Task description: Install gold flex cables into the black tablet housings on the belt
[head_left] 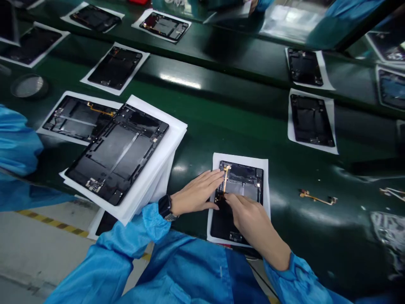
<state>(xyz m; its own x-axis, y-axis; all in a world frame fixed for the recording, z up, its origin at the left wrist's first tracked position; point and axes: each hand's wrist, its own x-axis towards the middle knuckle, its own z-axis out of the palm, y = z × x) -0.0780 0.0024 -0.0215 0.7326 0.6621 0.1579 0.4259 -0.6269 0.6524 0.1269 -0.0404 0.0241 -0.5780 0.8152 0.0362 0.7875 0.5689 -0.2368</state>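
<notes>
- A green conveyor belt runs before me, carrying tablet housings on white sheets.
- The tablet housing under my hands lies on its white sheet.
- My left hand lies flat, fingers together, just beside the gold flex cable.
- My right hand has its fingertips at the cable's lower end; I cannot tell whether they pinch it.

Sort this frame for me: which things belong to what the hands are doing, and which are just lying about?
At work:
left hand
right hand
gold flex cable
black tablet housing
white sheet

Lying about:
stacked housing on white sheets
loose flex cable
other housings
green belt
</notes>
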